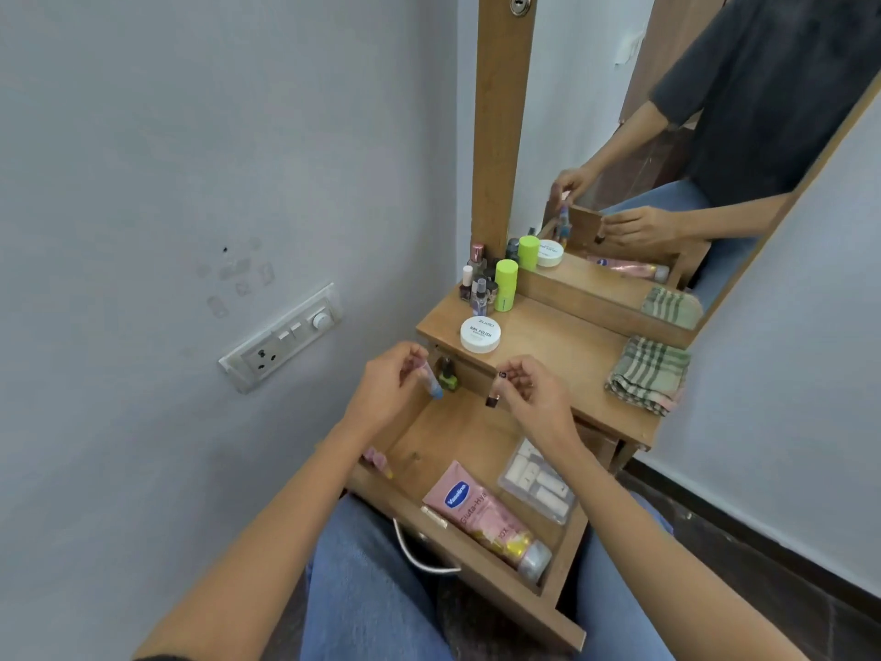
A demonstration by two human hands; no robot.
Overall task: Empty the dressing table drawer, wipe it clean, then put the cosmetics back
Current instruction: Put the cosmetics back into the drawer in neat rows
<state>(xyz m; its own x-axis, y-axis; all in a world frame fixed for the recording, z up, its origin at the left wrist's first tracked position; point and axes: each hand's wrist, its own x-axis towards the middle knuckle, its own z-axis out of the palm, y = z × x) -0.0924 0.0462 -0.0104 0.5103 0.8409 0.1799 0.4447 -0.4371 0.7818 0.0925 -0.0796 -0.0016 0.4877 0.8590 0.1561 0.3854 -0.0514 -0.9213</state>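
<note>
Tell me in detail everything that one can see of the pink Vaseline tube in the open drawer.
The pink Vaseline tube looks like soft plastic, with a blue logo, the words Gluta-Hya and a yellow patch near its silver-grey cap, which is on. It lies flat on the floor of the open drawer, along the front wall, crimped end up-left, cap toward the front right corner. The left hand and the right hand do not touch it.

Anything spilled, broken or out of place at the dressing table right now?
Nothing spilled or broken. The drawer is open, Vaseline tube and clear pack lying flat inside; bottles on the tabletop stand upright; checked cloth sits folded. Only oddity: faint patchy marks on the wall above the switch panel.
</note>
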